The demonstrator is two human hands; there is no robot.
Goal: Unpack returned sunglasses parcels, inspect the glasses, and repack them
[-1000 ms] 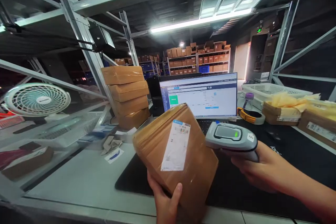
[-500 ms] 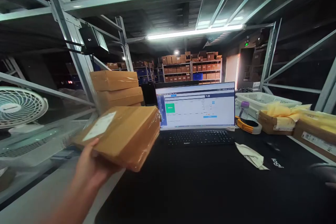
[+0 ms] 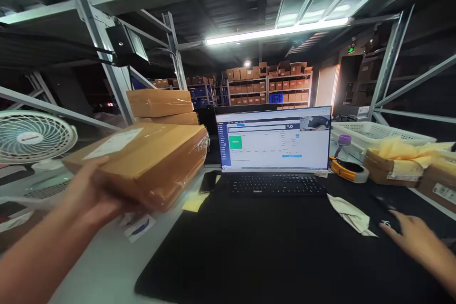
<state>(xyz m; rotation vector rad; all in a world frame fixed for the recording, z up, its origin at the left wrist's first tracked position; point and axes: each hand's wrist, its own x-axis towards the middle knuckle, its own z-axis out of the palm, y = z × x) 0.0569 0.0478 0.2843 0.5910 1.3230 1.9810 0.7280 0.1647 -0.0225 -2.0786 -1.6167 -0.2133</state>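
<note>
My left hand (image 3: 89, 194) grips a taped cardboard box (image 3: 160, 161) from its near left side, with the thumb on top by a white label (image 3: 114, 143). The box is held tilted above the left part of the desk. Over the black desk mat (image 3: 256, 247), my right hand (image 3: 415, 237) reaches in from the right with its fingers apart and nothing visible in them. Just beyond its fingertips lies a dark computer mouse (image 3: 384, 201). A crumpled pale cloth (image 3: 352, 215) is to the left of that hand.
Behind the mat stand a keyboard (image 3: 278, 184) and a lit monitor (image 3: 270, 142). Stacked boxes (image 3: 160, 103) and a fan (image 3: 32, 137) are at left. On the right are a tape roll (image 3: 349, 170), a purple-capped bottle (image 3: 344, 142), a white basket (image 3: 384, 132) and an open carton (image 3: 388, 171).
My left hand has brought the box left and nearer. The right hand has come in from the right edge toward the mouse. A small picture now shows at the monitor's upper right.
</note>
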